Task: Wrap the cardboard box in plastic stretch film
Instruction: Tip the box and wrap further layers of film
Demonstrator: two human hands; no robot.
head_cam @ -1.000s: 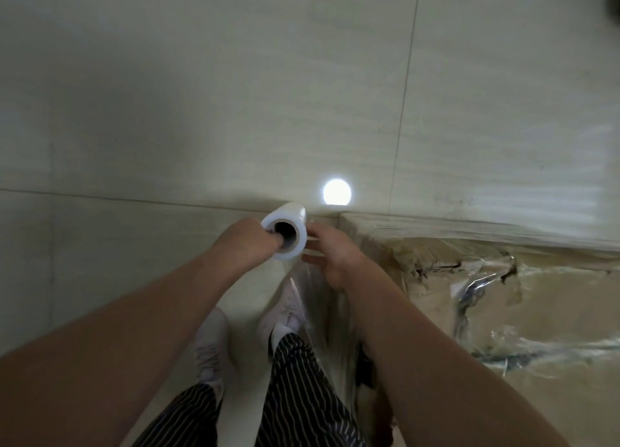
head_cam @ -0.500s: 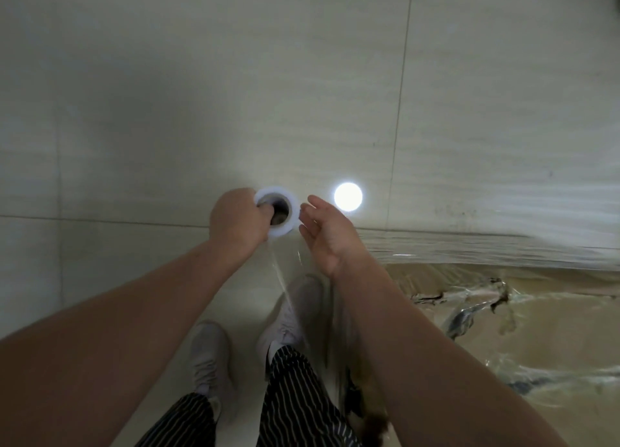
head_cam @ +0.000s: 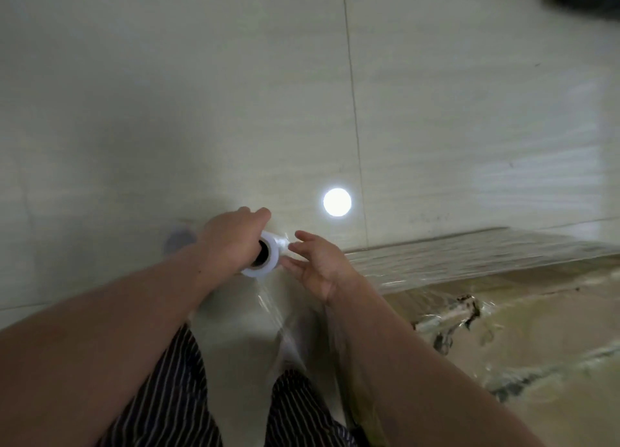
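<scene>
Stay close to the cardboard box at four o'clock, already partly filmed, and lay each band of stretch film taut and overlapping. Turn the roll at centre within the gripping left hand, braking lightly with the open, relaxed right hand just beside it at three o'clock.

The person stands over the tiled floor with both bare arms stretched out. The left hand grips the roll at its near end, fingers curled round it, its dark core facing us. The right hand lies just beside the roll with fingers loose and spread (the tips seem to touch it). Film trails from the roll down between the arms. To the right sits the box, its top and side shiny with film. Striped trousers show below, and a round glare shines on the floor.
</scene>
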